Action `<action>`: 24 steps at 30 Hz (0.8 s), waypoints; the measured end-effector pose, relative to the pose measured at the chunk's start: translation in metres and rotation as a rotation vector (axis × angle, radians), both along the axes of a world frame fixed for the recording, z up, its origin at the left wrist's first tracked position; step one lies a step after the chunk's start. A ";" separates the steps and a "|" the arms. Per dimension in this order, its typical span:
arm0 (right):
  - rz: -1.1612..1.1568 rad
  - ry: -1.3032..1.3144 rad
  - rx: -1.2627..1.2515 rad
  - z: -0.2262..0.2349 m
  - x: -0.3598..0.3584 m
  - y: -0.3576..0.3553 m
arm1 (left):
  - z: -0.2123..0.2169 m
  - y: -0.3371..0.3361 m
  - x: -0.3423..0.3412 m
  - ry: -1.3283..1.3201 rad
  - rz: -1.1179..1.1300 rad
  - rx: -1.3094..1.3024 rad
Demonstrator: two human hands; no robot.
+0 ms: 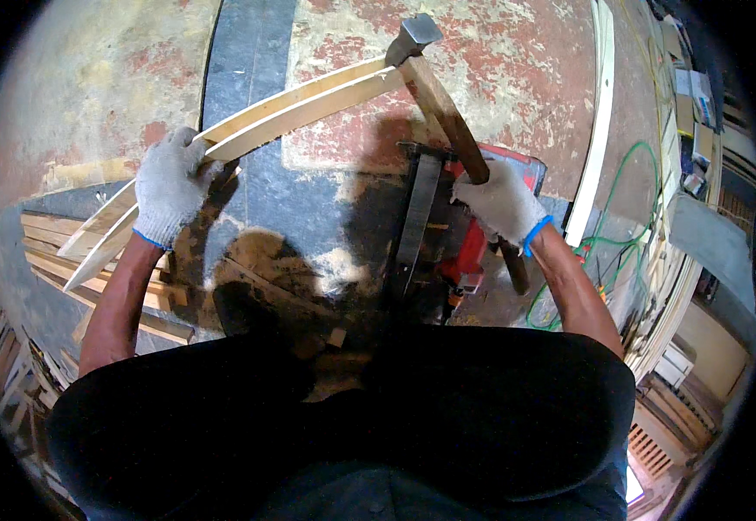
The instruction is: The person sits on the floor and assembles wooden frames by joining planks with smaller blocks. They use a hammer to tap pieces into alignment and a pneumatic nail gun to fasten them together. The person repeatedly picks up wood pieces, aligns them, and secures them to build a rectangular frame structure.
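My left hand, in a grey-white knit glove, is closed around two pale wooden strips lying side by side. Their pointed near ends stick out past my wrist at the left. My right hand, gloved too, grips the wooden handle of a hammer. The hammer's metal head is at the far ends of the strips; whether it touches them I cannot tell. Below my right hand stands a red and black nail gun, partly hidden by the hand and handle.
Cut wooden pieces are stacked at the left beside my forearm. A green hose coils on the right near a long white strip. Boxes and timber line the right edge. The floor has worn red and cream paint.
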State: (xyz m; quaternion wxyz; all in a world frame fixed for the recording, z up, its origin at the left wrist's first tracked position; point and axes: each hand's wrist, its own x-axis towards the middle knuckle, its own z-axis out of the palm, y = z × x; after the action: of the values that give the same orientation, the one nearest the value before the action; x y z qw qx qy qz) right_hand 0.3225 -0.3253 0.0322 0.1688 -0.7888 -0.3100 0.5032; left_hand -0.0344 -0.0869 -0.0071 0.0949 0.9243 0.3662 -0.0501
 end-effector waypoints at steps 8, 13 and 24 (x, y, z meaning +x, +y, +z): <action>-0.019 0.080 -0.063 -0.006 0.017 -0.002 | 0.007 -0.004 0.005 0.005 0.000 -0.026; -0.047 0.132 -0.118 -0.005 0.020 0.000 | 0.003 -0.002 -0.001 0.029 -0.034 0.019; -0.251 0.317 -0.038 -0.015 -0.040 -0.010 | -0.004 0.005 -0.001 0.002 0.000 -0.066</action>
State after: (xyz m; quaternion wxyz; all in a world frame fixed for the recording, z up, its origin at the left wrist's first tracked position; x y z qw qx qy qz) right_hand 0.2821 -0.3349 0.0176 0.2622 -0.7351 -0.1693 0.6019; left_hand -0.0355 -0.0815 -0.0111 0.1252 0.9206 0.3644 -0.0631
